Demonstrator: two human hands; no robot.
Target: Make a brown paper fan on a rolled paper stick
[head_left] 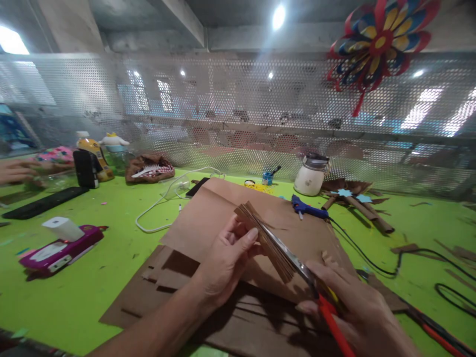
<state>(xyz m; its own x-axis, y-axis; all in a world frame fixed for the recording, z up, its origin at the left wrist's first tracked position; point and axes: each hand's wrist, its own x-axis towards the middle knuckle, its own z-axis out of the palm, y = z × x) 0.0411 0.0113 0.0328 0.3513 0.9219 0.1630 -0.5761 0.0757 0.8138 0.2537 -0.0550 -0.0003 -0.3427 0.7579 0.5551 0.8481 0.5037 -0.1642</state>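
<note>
Paper strips (277, 254) in left grip (227, 258)

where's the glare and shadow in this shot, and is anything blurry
Glare, head view: the ceiling lamp burns out to white with a haze below it; shadow, head view: dark patches lie on the brown paper below the left hand; blur, head view: the right hand looks somewhat soft, and shapes behind the perforated panel are indistinct.

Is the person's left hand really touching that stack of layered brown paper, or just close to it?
Touching. The head view shows the left hand pinching the layered brown paper between its thumb and fingers.
</note>
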